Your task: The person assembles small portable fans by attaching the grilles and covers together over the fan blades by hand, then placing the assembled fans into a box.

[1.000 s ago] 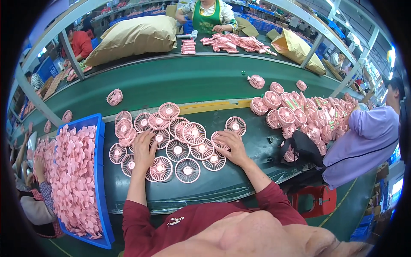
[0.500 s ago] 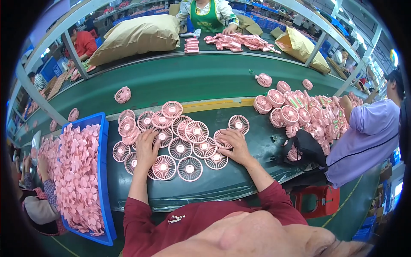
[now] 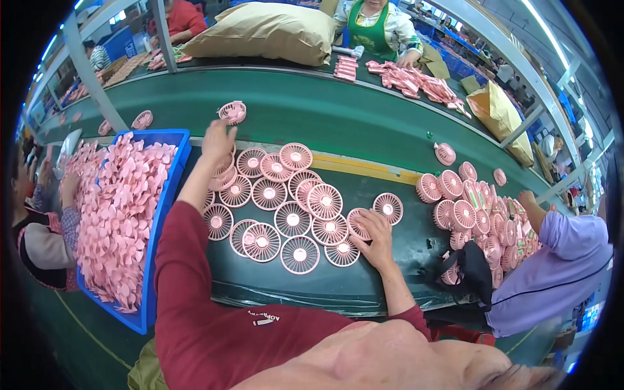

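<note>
My left hand [image 3: 218,142] is stretched out over the far edge of the table, fingers apart, close below a pink fan head [image 3: 233,112] on the green conveyor belt. It does not appear to grip the fan head. On the right side of a cluster of round pink fan grilles [image 3: 292,219], my right hand [image 3: 375,238] lies with spread fingers on one grille [image 3: 358,223]. Another grille [image 3: 388,208] sits just beyond those fingertips. The grilles lie flat, several overlapping.
A blue bin [image 3: 170,195] of pink fan blades [image 3: 117,227] stands at the left. To the right are heaped pink fan parts [image 3: 484,214], a black cloth item [image 3: 473,266] and a co-worker in a lilac top [image 3: 552,266]. Across the green belt [image 3: 312,110], another person handles pink parts.
My left hand has left the grilles and reached forward to the fan head on the belt. My right hand stays on its grille. The whole view has turned leftward.
</note>
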Available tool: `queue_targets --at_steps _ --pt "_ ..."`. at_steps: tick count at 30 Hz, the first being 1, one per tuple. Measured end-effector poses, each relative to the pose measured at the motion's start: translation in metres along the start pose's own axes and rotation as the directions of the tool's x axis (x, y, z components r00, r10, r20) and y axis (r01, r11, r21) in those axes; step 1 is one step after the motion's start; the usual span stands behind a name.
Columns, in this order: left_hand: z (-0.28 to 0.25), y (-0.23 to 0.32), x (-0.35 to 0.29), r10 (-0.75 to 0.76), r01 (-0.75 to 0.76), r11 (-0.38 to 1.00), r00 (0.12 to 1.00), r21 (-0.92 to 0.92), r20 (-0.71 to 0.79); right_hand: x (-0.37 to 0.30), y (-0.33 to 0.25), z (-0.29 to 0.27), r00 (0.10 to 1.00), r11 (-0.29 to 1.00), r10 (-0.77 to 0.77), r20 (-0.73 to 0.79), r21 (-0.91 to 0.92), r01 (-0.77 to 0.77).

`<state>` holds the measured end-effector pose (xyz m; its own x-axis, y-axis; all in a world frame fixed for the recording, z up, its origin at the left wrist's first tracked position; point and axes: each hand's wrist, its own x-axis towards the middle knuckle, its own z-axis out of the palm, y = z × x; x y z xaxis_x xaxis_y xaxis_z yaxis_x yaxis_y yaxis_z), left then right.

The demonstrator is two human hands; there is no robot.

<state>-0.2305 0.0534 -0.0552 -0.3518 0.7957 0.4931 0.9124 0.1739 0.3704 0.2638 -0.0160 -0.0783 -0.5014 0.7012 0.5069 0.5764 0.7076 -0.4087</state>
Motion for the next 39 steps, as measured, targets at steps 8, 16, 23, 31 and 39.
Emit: queue_targets --at_steps 8,16,23,31,39 --pt "0.051 -0.058 0.066 -0.364 0.345 0.93 0.91 0.124 0.196 0.0 -0.002 -0.003 1.0 1.0 0.018 0.021 0.008 -0.018" --pt "0.077 -0.033 0.074 -0.279 0.28 0.96 0.949 0.012 0.146 0.0 0.0 -0.006 0.999 0.997 0.047 -0.016 0.056 -0.046" --pt "0.037 0.027 0.042 -0.348 0.508 0.573 0.861 -0.643 0.37 0.0 0.002 -0.01 0.962 0.91 0.257 -0.093 0.359 -0.208" --pt "-0.027 0.102 -0.057 0.151 0.617 -0.12 0.786 -0.778 0.6 0.07 -0.038 -0.037 0.94 0.733 0.341 0.003 0.625 -0.268" --pt "-0.046 0.19 -0.144 0.163 0.589 -0.467 0.791 -0.66 0.59 0.116 -0.093 0.003 0.978 0.781 0.149 -0.144 0.624 -0.027"
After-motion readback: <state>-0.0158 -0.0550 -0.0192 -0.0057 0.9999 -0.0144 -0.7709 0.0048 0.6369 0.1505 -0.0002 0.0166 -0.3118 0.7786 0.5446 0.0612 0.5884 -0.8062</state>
